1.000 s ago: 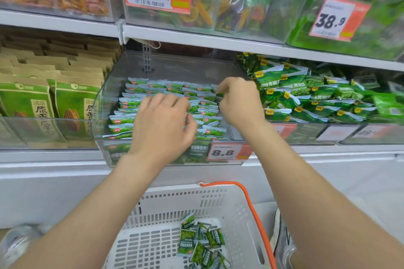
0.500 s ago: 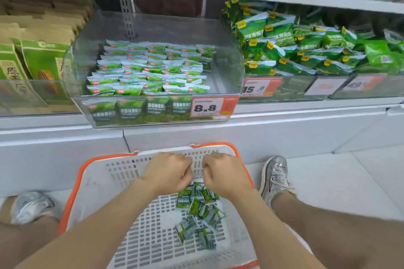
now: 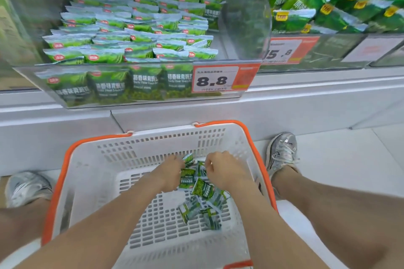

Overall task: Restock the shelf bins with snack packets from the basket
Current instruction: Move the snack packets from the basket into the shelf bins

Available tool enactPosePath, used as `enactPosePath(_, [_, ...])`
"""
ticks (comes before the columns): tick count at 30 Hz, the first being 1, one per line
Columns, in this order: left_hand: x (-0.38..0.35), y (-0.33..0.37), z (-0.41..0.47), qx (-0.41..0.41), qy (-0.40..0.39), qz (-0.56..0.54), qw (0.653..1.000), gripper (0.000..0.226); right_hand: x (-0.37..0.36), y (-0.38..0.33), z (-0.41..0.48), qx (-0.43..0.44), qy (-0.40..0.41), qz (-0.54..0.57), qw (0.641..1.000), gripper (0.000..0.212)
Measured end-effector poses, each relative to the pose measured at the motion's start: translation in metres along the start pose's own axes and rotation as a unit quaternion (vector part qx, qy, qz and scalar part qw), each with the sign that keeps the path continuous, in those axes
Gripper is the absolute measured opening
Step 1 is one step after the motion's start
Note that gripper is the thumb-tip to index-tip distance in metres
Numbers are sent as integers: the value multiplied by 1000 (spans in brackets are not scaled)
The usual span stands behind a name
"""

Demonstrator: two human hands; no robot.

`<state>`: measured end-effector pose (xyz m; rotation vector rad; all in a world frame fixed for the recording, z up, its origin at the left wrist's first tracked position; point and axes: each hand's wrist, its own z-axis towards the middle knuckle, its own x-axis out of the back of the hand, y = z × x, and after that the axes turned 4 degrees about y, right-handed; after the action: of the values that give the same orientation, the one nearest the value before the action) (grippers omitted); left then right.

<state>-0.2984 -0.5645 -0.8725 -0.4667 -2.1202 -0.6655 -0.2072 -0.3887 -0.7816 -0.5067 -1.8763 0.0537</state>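
Both hands are down in the basket right now. The left hand point(image 3: 169, 173) has its fingers curled around some of the snack packets point(image 3: 205, 201), with one poking out above the knuckles and another below. The right hand point(image 3: 225, 170) is just beside it, fingers curled with the tips down in the same pile, but honestly I can't tell if it has actually got hold of one.

The loose green packets sit in a small heap on the basket floor, toward the right side, partly under the hands. The basket point(image 3: 122, 159) is white slotted plastic with an orange rim, sitting on the floor against the base of the shelf, between the person's bare knees. There's a silver shoe point(image 3: 26, 188) on the left and another shoe point(image 3: 282, 153) on the right.

Farther off, up on the shelf, there's a clear bin point(image 3: 249, 28) with neat rows of stocked packets point(image 3: 135, 28) filling the left and middle, and a bare strip along its right wall. The price tag point(image 3: 218, 79) on its front reads 8.8. To the right, the next bin holds bigger green bags point(image 3: 317, 6).
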Motion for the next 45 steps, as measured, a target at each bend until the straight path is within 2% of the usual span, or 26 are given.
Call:
enactPosePath(3, [-11, -4, 13, -14, -20, -4, 1000, 44, -4, -3, 2, -9, -26, 21, 999, 25])
enactPosePath(5, [-11, -2, 16, -21, -15, -23, 999, 28, -6, -5, 4, -16, -41, 19, 999, 26])
enactPosePath(7, [-9, 1, 15, -12, 30, -52, 998, 7, -8, -6, 6, -20, -45, 22, 999, 27])
enactPosePath(9, [-3, 2, 10, 18, 89, -74, 993, 24, -9, -8, 7, -25, -44, 28, 998, 26])
enactPosePath(12, [14, 0, -4, 25, 162, -117, 979, 26, -14, -9, 11, -44, -30, 41, 998, 20])
enactPosePath(13, [21, 0, -9, 19, 168, -143, 975, 25, -17, -10, 13, -49, -18, 62, 997, 20])
enactPosePath(15, [37, 1, -21, 3, 158, -204, 966, 25, -19, -13, 16, -48, -5, 172, 984, 39])
enactPosePath(17, [54, 2, -34, -12, 126, -284, 950, 22, -17, -19, 17, -43, -42, 311, 949, 62])
enactPosePath(18, [61, 3, -40, -18, 111, -319, 941, 21, -14, -22, 17, -35, -61, 351, 934, 66])
enactPosePath(20, [74, 3, -54, -18, 93, -383, 919, 29, -10, -23, 17, -26, -67, 390, 918, 55])
enactPosePath(23, [89, 5, -71, -12, 74, -453, 888, 46, -3, -23, 12, -42, -23, 424, 904, 37])
enactPosePath(28, [108, 20, -91, -57, 101, -445, 888, 43, 15, -33, -1, -6, 60, 408, 911, 25])
enactPosePath(31, [123, 27, -100, -80, 159, -410, 894, 32, 34, -48, -15, 32, 117, 394, 911, 25])
enactPosePath(34, [145, 43, -113, -105, 239, -379, 888, 20, 56, -63, -34, 97, 223, 332, 911, 29])
enactPosePath(36, [164, 56, -125, -133, 330, -330, 874, 17, 75, -75, -47, 136, 332, 320, 877, 27])
enactPosePath(38, [187, 68, -143, -178, 464, -243, 833, 9, 100, -90, -58, 156, 438, 334, 820, 26])
enactPosePath(41, [222, 78, -160, -215, 624, -137, 739, 8, 139, -109, -69, 175, 559, 337, 737, 30])
enactPosePath(43, [243, 80, -165, -187, 684, -87, 699, 8, 170, -120, -71, 202, 597, 315, 710, 32])
enactPosePath(45, [261, 76, -164, -144, 699, -52, 698, 8, 197, -126, -63, 227, 608, 259, 715, 32])
